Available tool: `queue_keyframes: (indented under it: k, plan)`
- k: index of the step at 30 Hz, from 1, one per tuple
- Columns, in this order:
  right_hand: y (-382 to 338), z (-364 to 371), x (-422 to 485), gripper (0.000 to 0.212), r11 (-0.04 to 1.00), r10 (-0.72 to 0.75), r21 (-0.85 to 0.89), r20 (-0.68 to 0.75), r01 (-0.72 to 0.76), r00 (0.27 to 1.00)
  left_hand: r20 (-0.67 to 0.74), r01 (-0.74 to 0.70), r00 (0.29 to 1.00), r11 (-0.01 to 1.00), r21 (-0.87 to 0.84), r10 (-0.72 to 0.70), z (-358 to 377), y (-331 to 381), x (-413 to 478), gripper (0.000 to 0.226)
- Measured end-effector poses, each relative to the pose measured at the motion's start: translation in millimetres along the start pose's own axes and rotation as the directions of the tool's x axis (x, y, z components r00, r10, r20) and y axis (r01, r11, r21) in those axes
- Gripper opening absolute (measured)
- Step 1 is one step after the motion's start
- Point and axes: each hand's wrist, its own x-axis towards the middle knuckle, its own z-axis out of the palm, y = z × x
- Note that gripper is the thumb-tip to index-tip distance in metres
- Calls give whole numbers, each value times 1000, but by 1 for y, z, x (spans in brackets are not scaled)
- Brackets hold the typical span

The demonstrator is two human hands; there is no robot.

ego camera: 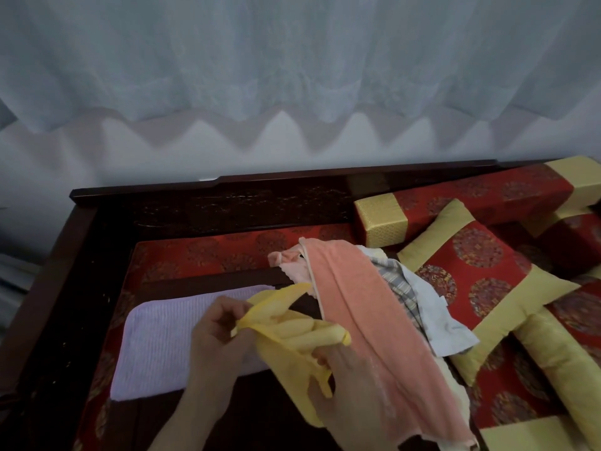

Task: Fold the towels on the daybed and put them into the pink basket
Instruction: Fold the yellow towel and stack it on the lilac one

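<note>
A crumpled yellow towel [292,330] hangs between both hands above the daybed. My left hand [218,336] pinches its upper edge. My right hand [341,385] grips its lower part, with the cloth draped over the fingers. A long salmon-pink towel [364,314] lies over my right wrist and runs back onto a pile with a pale pink cloth [292,265], a grey striped towel [400,288] and a white one [442,323]. A folded lilac towel [162,346] lies flat at the left. No pink basket is in view.
The daybed has a dark wooden frame [97,222] and a low dark table surface [227,281] under the lilac towel. Red-and-gold cushions [481,288] and bolsters [455,206] crowd the right side. A white sheer curtain [292,76] hangs behind.
</note>
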Motion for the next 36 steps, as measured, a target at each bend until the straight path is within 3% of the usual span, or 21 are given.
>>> queue_keyframes:
  k: [5, 9, 11, 13, 16, 22, 25, 27, 30, 32, 33, 36]
  plan:
    - [15, 45, -10, 45, 999, 34, 1, 305, -36, 952, -238, 131, 965, 987, 90, -106, -48, -43, 0, 21]
    - [42, 84, -7, 65, 969, 62, -237, 501, 68, 863, -387, 254, 908, 944, 210, -159, -78, -79, -3, 35]
    - [40, 97, -15, 74, 959, 133, -282, 447, -1, 884, -433, 272, 888, 934, 230, -152, -89, -92, -3, 38]
    - [32, 106, -25, 67, 983, 90, -184, 414, -13, 906, -463, 282, 872, 937, 204, -162, -94, -98, -3, 37]
    - [19, 119, -40, 55, 990, -68, -93, 362, 108, 930, -475, 267, 868, 944, 193, -149, -96, -103, -1, 31]
    - [-5, 164, -34, 79, 959, 70, -274, 498, 80, 864, -470, 270, 870, 942, 199, -150, -89, -104, 4, 32]
    - [-9, 164, -25, 47, 924, -47, -294, 545, 243, 837, -449, 281, 880, 932, 228, -156, -92, -104, 9, 26]
    - [-9, 135, -14, 33, 935, -175, -155, 580, 319, 796, -437, 307, 882, 920, 244, -178, -99, -105, 11, 23]
    - [-5, 71, 9, 20, 964, -233, -10, 439, 264, 868, -426, 360, 874, 901, 242, -234, -110, -109, 14, 12]
    - [4, 35, 32, 27, 956, -254, -88, 219, 279, 942, -396, 384, 878, 890, 246, -270, -113, -114, 14, 12]
    - [10, 26, 42, 32, 965, -235, -70, 186, 251, 954, -381, 390, 882, 884, 256, -279, -114, -116, 13, 15]
    - [25, 28, 75, 28, 962, -273, 70, 284, 264, 919, -361, 400, 886, 875, 273, -292, -116, -124, 12, 22]
